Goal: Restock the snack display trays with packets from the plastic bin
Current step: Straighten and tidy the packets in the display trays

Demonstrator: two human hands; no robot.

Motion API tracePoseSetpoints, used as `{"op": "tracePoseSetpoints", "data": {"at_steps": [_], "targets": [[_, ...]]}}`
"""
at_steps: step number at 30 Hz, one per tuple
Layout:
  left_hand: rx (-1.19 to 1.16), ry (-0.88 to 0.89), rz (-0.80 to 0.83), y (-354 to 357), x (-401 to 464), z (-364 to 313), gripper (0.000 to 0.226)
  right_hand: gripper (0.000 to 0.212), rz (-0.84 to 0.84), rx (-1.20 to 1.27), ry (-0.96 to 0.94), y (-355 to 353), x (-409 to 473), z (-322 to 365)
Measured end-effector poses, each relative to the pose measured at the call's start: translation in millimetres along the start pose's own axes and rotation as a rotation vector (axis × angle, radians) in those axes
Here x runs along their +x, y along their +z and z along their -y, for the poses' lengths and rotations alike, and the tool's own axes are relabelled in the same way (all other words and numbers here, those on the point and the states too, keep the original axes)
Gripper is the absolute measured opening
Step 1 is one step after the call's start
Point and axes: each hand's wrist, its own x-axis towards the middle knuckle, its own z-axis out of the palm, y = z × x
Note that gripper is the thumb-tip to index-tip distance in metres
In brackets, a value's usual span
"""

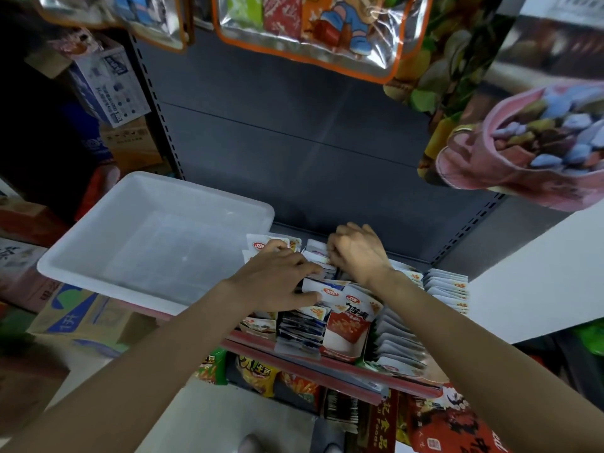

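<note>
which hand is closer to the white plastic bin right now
Left. The left hand lies on the packets just beside the white plastic bin's right edge; the right hand is farther right, fingers curled into the packet rows.

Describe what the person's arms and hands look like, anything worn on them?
Both forearms are bare all the way to the frame's lower edge, with no sleeves showing. The left hand and the right hand wear no gloves. No watch, bracelet or ring is visible on either wrist or on the fingers that show.
</note>
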Motion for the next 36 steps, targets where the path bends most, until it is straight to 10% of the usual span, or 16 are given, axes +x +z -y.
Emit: {"op": "tracePoseSetpoints", "data": {"at_steps": [25, 36], "targets": [[-0.007, -0.031, 0.022, -2.7, -6.8, -1.1, 0.066, 0.013, -0.142, 0.087, -0.006, -0.8, -16.7, 4.7], [0.035, -0.045, 0.033, -1.2, -7.8, -3.0, 0.094, 0.021, 0.227, 0.075, 0.037, -21.3, -2.4, 12.4]]}}
